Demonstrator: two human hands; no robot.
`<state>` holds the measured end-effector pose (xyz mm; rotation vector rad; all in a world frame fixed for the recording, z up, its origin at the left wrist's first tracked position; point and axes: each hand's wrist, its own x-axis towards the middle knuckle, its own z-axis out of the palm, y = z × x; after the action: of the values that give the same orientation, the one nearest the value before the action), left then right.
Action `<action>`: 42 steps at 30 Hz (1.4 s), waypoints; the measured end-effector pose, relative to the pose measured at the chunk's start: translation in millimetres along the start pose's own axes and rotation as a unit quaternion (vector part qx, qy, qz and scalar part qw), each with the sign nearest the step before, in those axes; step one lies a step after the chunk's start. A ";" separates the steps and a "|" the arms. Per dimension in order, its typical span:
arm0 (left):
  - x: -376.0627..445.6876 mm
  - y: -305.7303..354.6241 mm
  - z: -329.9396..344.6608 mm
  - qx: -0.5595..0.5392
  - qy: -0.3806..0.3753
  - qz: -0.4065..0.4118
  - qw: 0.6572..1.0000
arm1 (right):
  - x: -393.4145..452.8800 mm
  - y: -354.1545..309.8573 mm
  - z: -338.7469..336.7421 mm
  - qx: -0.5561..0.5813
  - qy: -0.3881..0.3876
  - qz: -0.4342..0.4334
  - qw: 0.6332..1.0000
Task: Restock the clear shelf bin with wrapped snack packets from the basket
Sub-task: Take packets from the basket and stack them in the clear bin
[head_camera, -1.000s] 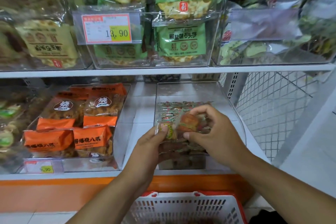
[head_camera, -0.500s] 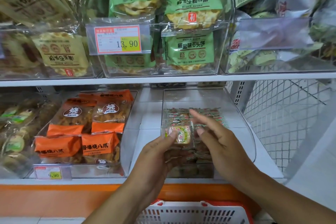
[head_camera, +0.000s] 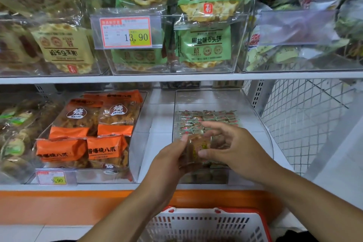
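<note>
Clear bin [head_camera: 257,116] top open; rear half free; upper shelf [head_camera: 176,78] overhead.

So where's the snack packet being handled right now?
The snack packet is low in the middle of the head view, pinched between the left hand and right hand, over the clear bin.
</note>
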<state>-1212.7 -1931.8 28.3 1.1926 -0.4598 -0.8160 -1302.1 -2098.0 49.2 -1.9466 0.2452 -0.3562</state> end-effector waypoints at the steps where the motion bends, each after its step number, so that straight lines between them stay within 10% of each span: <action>1: 0.4 -3.3 0.2 0.013 -0.009 -0.004 1.000 | -1.0 -0.6 -1.2 -0.019 -0.028 0.002 0.999; 9: 11.4 -27.4 12.4 0.283 -0.024 0.055 0.957 | 9.6 -16.5 -63.4 -0.302 0.012 -0.020 0.953; 13: 19.9 -44.6 13.5 0.675 -0.071 0.204 0.705 | 21.9 0.2 -80.2 -0.482 0.003 0.029 0.876; 15: 24.5 -52.1 12.7 0.731 -0.091 0.165 0.656 | 29.7 12.2 -72.7 -0.558 -0.031 0.081 0.825; 25: 34.8 -65.1 12.2 0.768 -0.085 0.113 0.625 | 53.1 58.6 -32.6 -0.689 -0.108 0.157 0.699; 31: 34.0 -69.2 8.3 0.766 -0.078 0.136 0.623 | 49.1 67.8 -27.9 -0.593 -0.115 0.179 0.776; 38: 11.5 -57.9 9.5 0.744 -0.051 0.176 0.643 | 34.3 41.2 -26.0 -0.604 -0.154 0.180 0.761; 42: -6.5 -49.5 9.7 0.656 0.034 0.325 0.681 | 10.9 1.3 -21.8 -0.660 -0.039 0.011 0.750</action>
<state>-1239.1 -1939.9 -14.4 2.1299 -1.4453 0.3762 -1299.7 -2120.8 57.4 -3.3522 0.5639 -0.0203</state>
